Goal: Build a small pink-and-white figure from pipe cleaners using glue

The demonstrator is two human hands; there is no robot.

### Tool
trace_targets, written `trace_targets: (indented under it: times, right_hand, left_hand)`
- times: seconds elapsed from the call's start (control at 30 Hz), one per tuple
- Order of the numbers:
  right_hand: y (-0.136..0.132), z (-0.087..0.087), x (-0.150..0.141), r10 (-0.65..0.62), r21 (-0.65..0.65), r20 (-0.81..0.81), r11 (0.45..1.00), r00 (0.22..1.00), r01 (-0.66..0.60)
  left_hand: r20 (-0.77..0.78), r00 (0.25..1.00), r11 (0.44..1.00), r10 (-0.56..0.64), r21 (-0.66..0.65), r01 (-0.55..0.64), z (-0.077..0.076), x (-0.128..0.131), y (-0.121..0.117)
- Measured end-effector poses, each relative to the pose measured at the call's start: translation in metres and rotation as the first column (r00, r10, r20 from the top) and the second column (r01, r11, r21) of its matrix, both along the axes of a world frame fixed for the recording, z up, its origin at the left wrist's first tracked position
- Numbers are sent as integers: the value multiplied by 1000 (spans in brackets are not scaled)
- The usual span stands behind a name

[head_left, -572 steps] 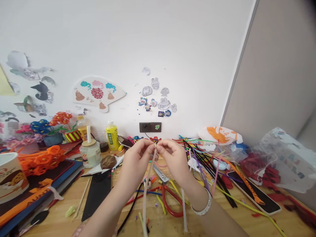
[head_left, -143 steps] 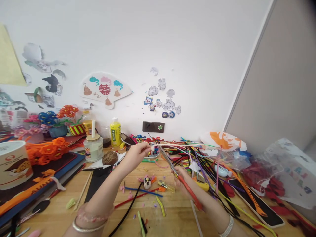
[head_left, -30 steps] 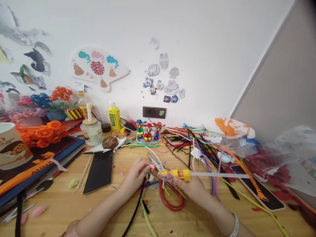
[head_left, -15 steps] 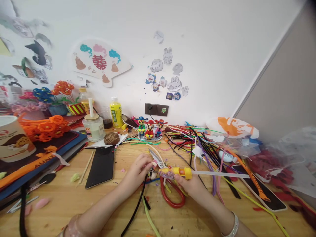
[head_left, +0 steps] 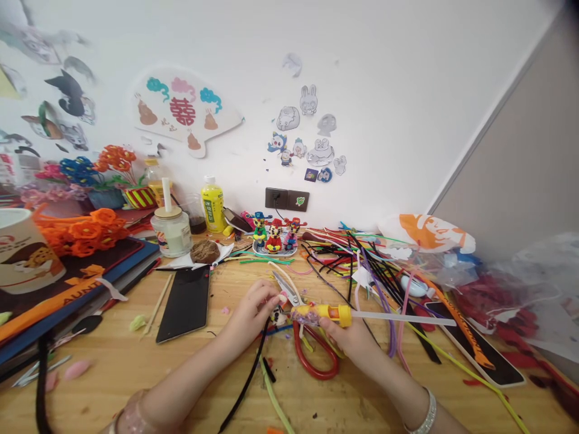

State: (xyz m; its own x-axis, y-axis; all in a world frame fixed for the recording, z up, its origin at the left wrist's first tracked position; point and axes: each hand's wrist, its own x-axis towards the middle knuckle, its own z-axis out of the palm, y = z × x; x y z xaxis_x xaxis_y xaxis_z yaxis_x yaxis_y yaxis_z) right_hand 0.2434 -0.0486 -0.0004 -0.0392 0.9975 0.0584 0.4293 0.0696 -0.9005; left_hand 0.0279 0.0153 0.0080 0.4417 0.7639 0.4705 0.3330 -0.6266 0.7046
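My right hand (head_left: 346, 334) is wrapped round a yellow hot glue gun (head_left: 319, 314), with a long clear glue stick (head_left: 402, 319) poking out of its back end to the right. Its nozzle points left, close to a small black-and-white figure (head_left: 278, 316). That figure is pinched in the fingers of my left hand (head_left: 260, 304), along with a small pink piece at the fingertips. A black pipe cleaner (head_left: 248, 380) trails down from the left fingers. Scissors with red handles (head_left: 316, 367) lie partly under the glue gun, blades pointing away.
Behind my hands, three little figures (head_left: 274, 238) stand on a tray. A heap of pipe cleaners (head_left: 348, 253) spreads to the right, near a phone (head_left: 497, 361). On the left are a black tablet (head_left: 185, 304), a candle jar (head_left: 170, 232), a yellow bottle (head_left: 212, 205) and a paper cup (head_left: 27, 253).
Both hands keep almost the same place and hold. The small figure in my left fingers looks slightly turned; the glue gun stays beside it.
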Motion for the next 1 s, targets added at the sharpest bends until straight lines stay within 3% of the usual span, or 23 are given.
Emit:
trace_targets:
  times: [0.3,0.5,0.83,0.9,1.0]
  right_hand:
    - [1,-4,0,-16,27,10,1000,1000,15]
    - [0,1,-2,38,47,-87,998,995,-34]
    - [-1,3,0,66,3,-2,998,998,-66]
    - [-1,10,2,80,24,59,996,995,-81]
    - [2,21,12,-43,174,364,985,930,-22]
  left_hand:
    - [8,1000,1000,21,13,-21,2,-1,0]
    - [8,1000,1000,29,10,-29,5,0,-1]
    - [0,998,998,59,7,-59,4,-1,0]
    - [1,998,998,69,9,-69,6,-2,0]
    - [10,997,997,80,16,-80,8,-2,0]
